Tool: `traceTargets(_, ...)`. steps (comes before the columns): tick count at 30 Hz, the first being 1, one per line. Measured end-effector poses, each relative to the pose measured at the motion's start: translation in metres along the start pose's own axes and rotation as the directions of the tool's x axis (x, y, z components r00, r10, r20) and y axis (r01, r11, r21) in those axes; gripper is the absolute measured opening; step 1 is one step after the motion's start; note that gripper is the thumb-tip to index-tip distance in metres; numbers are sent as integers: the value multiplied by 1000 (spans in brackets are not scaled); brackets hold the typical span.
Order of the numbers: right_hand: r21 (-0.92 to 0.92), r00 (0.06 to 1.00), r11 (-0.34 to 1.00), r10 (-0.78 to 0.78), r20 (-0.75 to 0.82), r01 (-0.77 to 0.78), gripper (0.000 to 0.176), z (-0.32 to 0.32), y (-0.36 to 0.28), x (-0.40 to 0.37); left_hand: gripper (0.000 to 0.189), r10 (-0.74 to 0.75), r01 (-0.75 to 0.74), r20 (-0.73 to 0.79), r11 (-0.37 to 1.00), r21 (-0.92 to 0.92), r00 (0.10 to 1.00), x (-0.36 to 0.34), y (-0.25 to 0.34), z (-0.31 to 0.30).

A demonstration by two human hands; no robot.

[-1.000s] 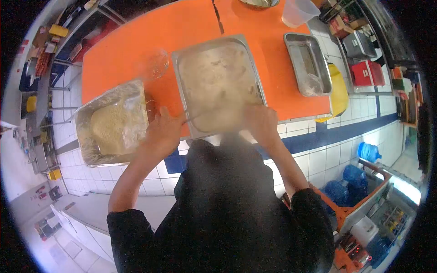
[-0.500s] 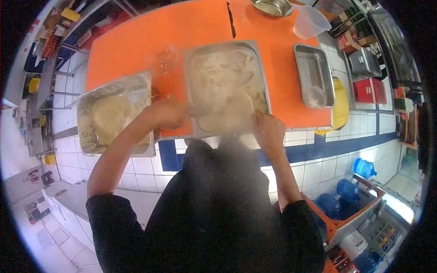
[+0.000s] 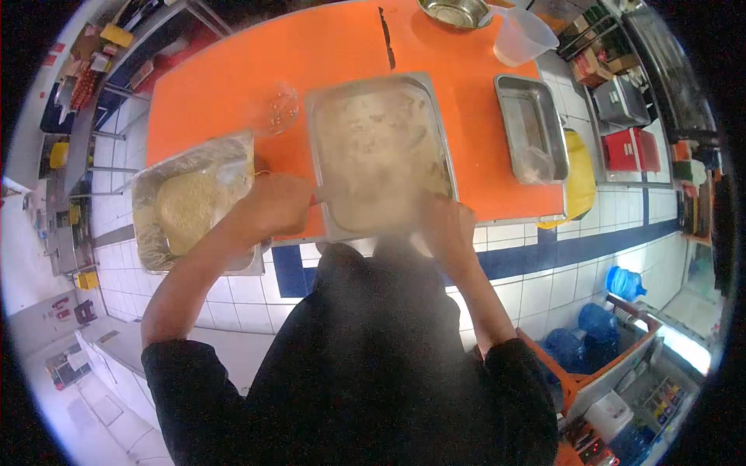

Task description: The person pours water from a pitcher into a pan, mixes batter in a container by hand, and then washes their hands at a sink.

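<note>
A metal tray [image 3: 446, 147] in front of me holds a pale, creamy mixture [image 3: 379, 155] with lumps at its surface. Haze blurs the middle of the view. My left hand [image 3: 281, 205] is closed by the tray's left edge, around something I cannot make out. Over the tray's near right corner, my right hand [image 3: 446, 224] has its fingers bent together; whatever they pinch is lost in the blur. To the left, next to my left forearm, stands a metal pan [image 3: 140, 203] with pale yellow crumbs or flour [image 3: 186, 206] in it.
An orange table [image 3: 233, 66] carries the trays. A clear round dish [image 3: 281, 110] lies behind my left hand. At right are another metal tray [image 3: 505, 116], a plastic jug [image 3: 524, 37] and a metal bowl [image 3: 454, 14]. A yellow container [image 3: 576, 175] stands beyond the table's right end.
My left hand has moved slightly left and down, away from the mixture. My right hand has shifted a little left and nearer to me. The pale piece beside it no longer shows distinctly.
</note>
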State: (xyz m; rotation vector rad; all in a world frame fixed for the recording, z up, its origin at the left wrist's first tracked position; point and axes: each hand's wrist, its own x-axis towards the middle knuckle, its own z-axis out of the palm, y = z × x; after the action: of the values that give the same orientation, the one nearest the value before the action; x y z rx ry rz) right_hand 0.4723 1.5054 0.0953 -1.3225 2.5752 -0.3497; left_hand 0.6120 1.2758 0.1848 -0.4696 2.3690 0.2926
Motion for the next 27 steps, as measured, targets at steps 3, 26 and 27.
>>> traceTargets(3, -29, 1000, 1000, -1, -11, 1, 14, 14, 9, 6, 23, 80, -81, -26, 996, -47, 996, 2, -2, 9)
traceTargets(26, 103, 997, 992, 63, 43, -68, 27, 1, 16, 2, 38, -212, 112, 12, 464, -879, 977, 14, 19, 88)
traceTargets(27, 104, 997, 992, 68, 42, -72, 27, 2, 17, 2, 39, -195, 93, 18, 380, -920, 981, 14, 20, 92)
